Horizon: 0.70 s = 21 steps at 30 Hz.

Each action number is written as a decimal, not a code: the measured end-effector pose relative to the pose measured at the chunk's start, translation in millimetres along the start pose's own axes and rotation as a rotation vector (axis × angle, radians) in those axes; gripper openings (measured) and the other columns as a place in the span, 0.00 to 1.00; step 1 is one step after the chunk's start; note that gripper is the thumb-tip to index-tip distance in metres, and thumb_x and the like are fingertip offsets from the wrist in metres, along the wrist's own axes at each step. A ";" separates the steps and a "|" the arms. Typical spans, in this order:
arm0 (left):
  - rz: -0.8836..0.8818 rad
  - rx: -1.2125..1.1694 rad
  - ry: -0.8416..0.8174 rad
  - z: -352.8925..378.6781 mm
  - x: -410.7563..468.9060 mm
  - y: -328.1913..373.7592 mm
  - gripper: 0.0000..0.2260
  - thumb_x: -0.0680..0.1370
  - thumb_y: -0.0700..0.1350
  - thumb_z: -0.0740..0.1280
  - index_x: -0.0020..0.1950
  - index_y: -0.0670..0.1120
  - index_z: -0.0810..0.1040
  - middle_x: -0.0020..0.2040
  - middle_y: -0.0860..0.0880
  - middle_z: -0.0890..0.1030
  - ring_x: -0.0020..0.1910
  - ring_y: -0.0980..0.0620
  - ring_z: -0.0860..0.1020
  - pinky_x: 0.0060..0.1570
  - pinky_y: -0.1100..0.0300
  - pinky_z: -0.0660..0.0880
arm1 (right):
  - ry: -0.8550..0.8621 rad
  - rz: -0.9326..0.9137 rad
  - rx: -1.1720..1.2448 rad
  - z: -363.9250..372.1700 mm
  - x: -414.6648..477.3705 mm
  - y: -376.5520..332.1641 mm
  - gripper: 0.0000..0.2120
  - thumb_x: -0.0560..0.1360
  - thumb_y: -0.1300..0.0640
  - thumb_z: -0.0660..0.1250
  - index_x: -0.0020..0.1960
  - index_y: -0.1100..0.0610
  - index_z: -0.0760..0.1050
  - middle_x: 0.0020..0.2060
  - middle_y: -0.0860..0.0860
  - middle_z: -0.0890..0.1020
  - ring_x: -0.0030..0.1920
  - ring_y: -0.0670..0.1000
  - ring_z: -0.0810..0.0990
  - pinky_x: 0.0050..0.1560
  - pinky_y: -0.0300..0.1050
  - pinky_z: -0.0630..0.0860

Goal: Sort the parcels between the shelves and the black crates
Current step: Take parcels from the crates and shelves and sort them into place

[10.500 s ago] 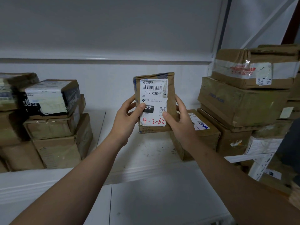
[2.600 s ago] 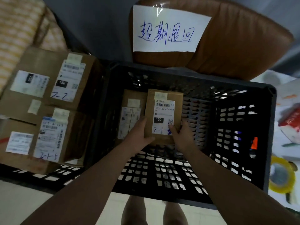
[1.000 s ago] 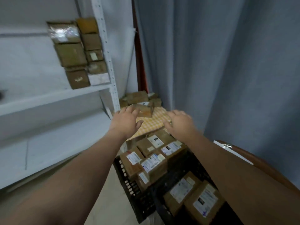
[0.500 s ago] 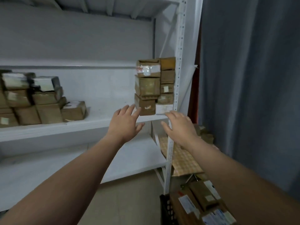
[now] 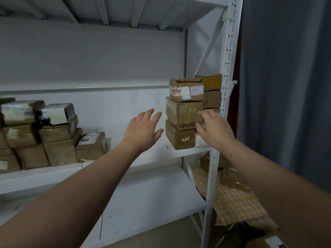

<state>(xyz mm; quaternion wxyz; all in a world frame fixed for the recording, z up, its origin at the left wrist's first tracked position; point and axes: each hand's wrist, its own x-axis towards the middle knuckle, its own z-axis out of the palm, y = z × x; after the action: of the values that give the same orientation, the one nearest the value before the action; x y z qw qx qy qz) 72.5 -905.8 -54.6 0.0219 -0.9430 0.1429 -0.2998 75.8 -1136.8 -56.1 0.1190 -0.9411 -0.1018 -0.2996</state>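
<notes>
on the white shelf, at its right end beside the perforated upright post, a stack of three brown parcels is seen, the top one wrapped with clear tape and a small label. behind this stack, closer to the post, a second narrower column of parcels is placed. both bare arms are stretched toward the stack. the left hand is held in the air just left of the stack, fingers spread wide, nothing gripped; no contact with the parcels is visible. the right hand is raised in front of the stack's right side, fingers loosely curled and open, and nothing is held in it; whether its fingertips touch the cardboard cannot be told. far left of the stack, on the same shelf, another group of parcels is piled, some covered with shiny tape. below the stack and right of the post, a checked yellow sheet is lying over some more boxes. a grey curtain is hanging right of the post.
</notes>
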 end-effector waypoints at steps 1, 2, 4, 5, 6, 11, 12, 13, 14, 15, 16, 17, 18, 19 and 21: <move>-0.004 -0.009 0.009 3.1 12.4 -3.7 0.26 0.81 0.56 0.55 0.77 0.50 0.54 0.77 0.45 0.57 0.74 0.44 0.59 0.69 0.50 0.61 | 0.011 0.006 -0.004 0.3 13.8 4.1 0.22 0.80 0.51 0.58 0.72 0.55 0.65 0.70 0.54 0.69 0.69 0.55 0.66 0.68 0.53 0.65; -0.005 -0.019 0.020 6.8 25.2 -6.4 0.26 0.81 0.56 0.55 0.77 0.49 0.54 0.77 0.45 0.58 0.73 0.44 0.60 0.68 0.50 0.61 | 0.028 0.008 -0.008 0.4 27.6 8.7 0.22 0.79 0.51 0.59 0.72 0.56 0.65 0.70 0.54 0.69 0.69 0.55 0.66 0.68 0.53 0.66; -0.012 -0.051 0.051 14.8 52.5 -10.3 0.27 0.81 0.56 0.56 0.77 0.49 0.55 0.76 0.45 0.59 0.73 0.43 0.62 0.68 0.49 0.63 | 0.065 0.017 0.002 2.3 54.9 19.2 0.22 0.79 0.52 0.59 0.72 0.56 0.64 0.69 0.54 0.69 0.68 0.55 0.66 0.67 0.54 0.67; -0.012 -0.063 0.060 19.7 66.9 -10.9 0.27 0.81 0.56 0.56 0.77 0.49 0.55 0.76 0.45 0.59 0.72 0.43 0.63 0.67 0.49 0.64 | 0.078 0.023 0.016 3.7 67.9 24.4 0.22 0.79 0.52 0.59 0.72 0.56 0.64 0.69 0.54 0.68 0.68 0.55 0.67 0.66 0.54 0.68; -0.011 -0.074 0.067 25.8 82.0 -11.1 0.27 0.81 0.56 0.57 0.77 0.49 0.55 0.76 0.45 0.60 0.71 0.43 0.63 0.66 0.49 0.65 | 0.089 0.028 0.032 6.3 81.3 30.2 0.22 0.79 0.52 0.59 0.72 0.56 0.64 0.69 0.54 0.68 0.68 0.55 0.67 0.65 0.54 0.69; -0.009 -0.165 0.082 52.1 162.7 -2.3 0.30 0.80 0.57 0.57 0.78 0.52 0.49 0.73 0.44 0.66 0.68 0.43 0.68 0.62 0.50 0.69 | 0.106 0.087 0.170 23.6 147.5 62.2 0.25 0.79 0.53 0.61 0.74 0.54 0.60 0.71 0.53 0.64 0.68 0.54 0.67 0.65 0.52 0.70; -0.013 -0.191 0.083 56.8 179.3 -0.2 0.31 0.80 0.57 0.58 0.78 0.52 0.47 0.71 0.44 0.67 0.66 0.43 0.70 0.60 0.50 0.70 | 0.109 0.106 0.202 26.9 160.7 68.4 0.26 0.79 0.52 0.61 0.74 0.53 0.60 0.71 0.53 0.63 0.68 0.54 0.66 0.65 0.52 0.70; -0.022 -0.225 0.078 61.2 195.4 1.8 0.32 0.80 0.57 0.58 0.78 0.53 0.46 0.70 0.43 0.69 0.64 0.42 0.71 0.58 0.50 0.71 | 0.110 0.124 0.235 29.1 173.4 73.9 0.27 0.78 0.52 0.62 0.75 0.53 0.59 0.71 0.53 0.63 0.68 0.54 0.66 0.65 0.51 0.69; -0.038 -0.271 0.074 64.9 210.8 3.1 0.32 0.80 0.58 0.58 0.78 0.54 0.44 0.69 0.42 0.70 0.63 0.42 0.72 0.57 0.50 0.72 | 0.113 0.140 0.270 31.3 186.0 79.2 0.27 0.78 0.51 0.62 0.75 0.54 0.58 0.70 0.54 0.63 0.68 0.55 0.66 0.65 0.50 0.68; -0.060 -0.326 0.073 68.8 225.9 4.2 0.33 0.80 0.58 0.59 0.78 0.55 0.43 0.69 0.42 0.70 0.63 0.42 0.73 0.56 0.50 0.72 | 0.113 0.153 0.304 32.7 197.9 83.7 0.28 0.78 0.51 0.63 0.75 0.54 0.58 0.70 0.54 0.63 0.68 0.55 0.66 0.65 0.50 0.67; -0.083 -0.382 0.075 72.4 239.7 4.7 0.33 0.80 0.58 0.59 0.78 0.56 0.43 0.69 0.42 0.70 0.63 0.42 0.73 0.56 0.51 0.72 | 0.115 0.160 0.342 34.3 208.5 87.3 0.28 0.78 0.51 0.63 0.74 0.55 0.59 0.70 0.55 0.65 0.68 0.55 0.67 0.65 0.50 0.67; -0.101 -0.433 0.077 75.8 251.8 5.1 0.33 0.80 0.57 0.60 0.78 0.56 0.43 0.70 0.42 0.70 0.63 0.42 0.73 0.56 0.53 0.71 | 0.119 0.168 0.382 35.9 217.3 89.9 0.27 0.78 0.50 0.63 0.74 0.55 0.61 0.69 0.55 0.67 0.67 0.55 0.69 0.65 0.51 0.68; -0.113 -0.482 0.079 78.8 262.2 5.3 0.33 0.80 0.57 0.60 0.78 0.56 0.43 0.69 0.42 0.71 0.63 0.42 0.73 0.56 0.54 0.71 | 0.130 0.181 0.417 38.2 224.7 92.1 0.25 0.78 0.50 0.62 0.72 0.55 0.63 0.67 0.54 0.71 0.65 0.55 0.71 0.63 0.51 0.70; -0.122 -0.534 0.083 82.0 270.9 5.0 0.33 0.80 0.56 0.60 0.78 0.56 0.44 0.68 0.41 0.72 0.63 0.42 0.74 0.55 0.55 0.70 | 0.144 0.204 0.439 40.6 230.4 93.6 0.23 0.78 0.50 0.62 0.71 0.56 0.65 0.64 0.54 0.74 0.62 0.55 0.74 0.61 0.51 0.72; -0.127 -0.642 0.071 88.2 282.3 5.9 0.30 0.81 0.55 0.59 0.78 0.54 0.48 0.66 0.41 0.74 0.61 0.43 0.74 0.54 0.56 0.70 | 0.162 0.267 0.464 44.9 237.5 95.2 0.20 0.80 0.50 0.60 0.68 0.58 0.68 0.59 0.55 0.78 0.57 0.55 0.76 0.56 0.50 0.74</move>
<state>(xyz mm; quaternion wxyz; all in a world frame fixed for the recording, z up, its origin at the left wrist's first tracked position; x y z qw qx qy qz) 341.4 -995.1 30.3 -0.3004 -0.8977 0.1718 -0.2728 315.1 -1186.0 32.5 0.3775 -0.8668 -0.0329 -0.3241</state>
